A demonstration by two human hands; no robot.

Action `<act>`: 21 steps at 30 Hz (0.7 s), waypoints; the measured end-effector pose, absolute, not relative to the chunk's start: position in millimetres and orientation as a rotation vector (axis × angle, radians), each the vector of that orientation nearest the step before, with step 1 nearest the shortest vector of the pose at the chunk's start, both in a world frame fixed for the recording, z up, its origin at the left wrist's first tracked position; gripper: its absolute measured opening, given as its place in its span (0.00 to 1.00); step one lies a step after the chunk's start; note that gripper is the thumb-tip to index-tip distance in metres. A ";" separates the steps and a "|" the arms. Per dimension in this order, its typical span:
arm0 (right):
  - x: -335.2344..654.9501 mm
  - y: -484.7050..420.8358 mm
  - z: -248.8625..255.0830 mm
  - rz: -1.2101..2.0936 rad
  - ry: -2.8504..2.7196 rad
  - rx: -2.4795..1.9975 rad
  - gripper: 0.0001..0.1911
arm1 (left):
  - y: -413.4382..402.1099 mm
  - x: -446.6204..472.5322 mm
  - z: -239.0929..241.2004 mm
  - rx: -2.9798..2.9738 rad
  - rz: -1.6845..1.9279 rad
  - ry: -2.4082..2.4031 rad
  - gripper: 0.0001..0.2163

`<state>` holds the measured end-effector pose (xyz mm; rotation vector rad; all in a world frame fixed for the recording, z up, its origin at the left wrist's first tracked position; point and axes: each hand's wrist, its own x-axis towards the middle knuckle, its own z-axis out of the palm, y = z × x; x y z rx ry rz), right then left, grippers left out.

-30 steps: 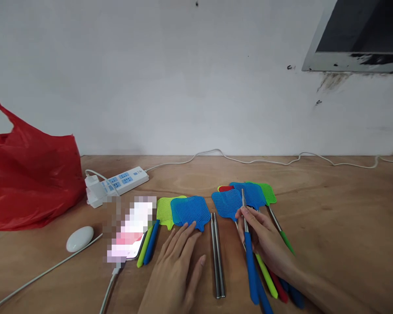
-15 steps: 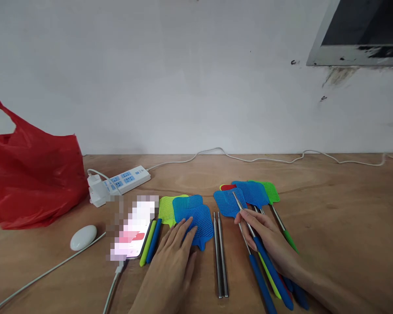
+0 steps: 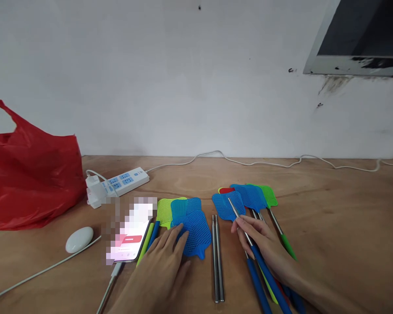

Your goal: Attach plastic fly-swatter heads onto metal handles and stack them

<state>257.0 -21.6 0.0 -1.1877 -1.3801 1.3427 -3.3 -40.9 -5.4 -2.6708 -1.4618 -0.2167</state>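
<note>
My right hand pinches a metal rod with a blue grip, its bare tip pointing up and away over a blue fly swatter head. Beneath that hand lies a pile of fly swatters with blue, green, yellow and red parts. My left hand rests with fingers spread at the lower left edge of a blue mesh swatter head. A second blue head and a yellow-green head lie under or beside it. Two bare metal rods lie side by side between my hands.
A yellow-green grip and a blue grip lie beside a lit, partly blurred phone with a cable. Farther left are a white mouse-like object, a power strip and a red plastic bag. A wall stands behind.
My left hand has slid slightly down and left, off more of the blue swatter head. My right hand keeps its hold on the blue-gripped rod. The view has shifted slightly.
</note>
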 end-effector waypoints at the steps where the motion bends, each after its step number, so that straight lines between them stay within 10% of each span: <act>1: 257.3 -21.6 -0.9 1.340 -1.385 -1.187 0.21 | -38.4 -4.7 -3.9 -2.687 -0.187 -1.486 0.22; 21: 255.8 -23.7 4.5 1.397 -1.477 -1.256 0.25 | -28.3 -18.7 13.8 -2.548 -0.735 -1.761 0.28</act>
